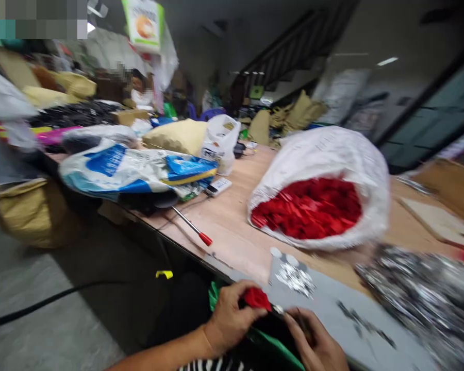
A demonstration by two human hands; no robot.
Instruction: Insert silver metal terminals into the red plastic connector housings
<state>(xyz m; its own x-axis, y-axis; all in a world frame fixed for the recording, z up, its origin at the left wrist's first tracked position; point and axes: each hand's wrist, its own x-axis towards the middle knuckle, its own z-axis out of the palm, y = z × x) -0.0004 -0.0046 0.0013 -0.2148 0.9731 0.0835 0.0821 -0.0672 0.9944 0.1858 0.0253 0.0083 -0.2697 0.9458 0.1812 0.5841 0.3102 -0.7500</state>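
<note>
My left hand (230, 317) is closed around a small red plastic piece (256, 298) at the near edge of the wooden table (232, 226). My right hand (317, 342) is right beside it, its fingers pinched at a small metal part (278, 309) that sticks out of the red piece. Both hands hover over a green bag (272, 345) below the table edge. Just beyond them lies a small heap of shiny metal bits (296, 278) on a grey mat (332, 304).
A white sack full of red pieces (317, 206) lies open on the table. A large pile of metal parts (421, 293) sits at the right. A red-handled tool (193, 226), blue-and-white sacks (131, 170) and yellow bags (178, 135) lie to the left. Another person sits far back.
</note>
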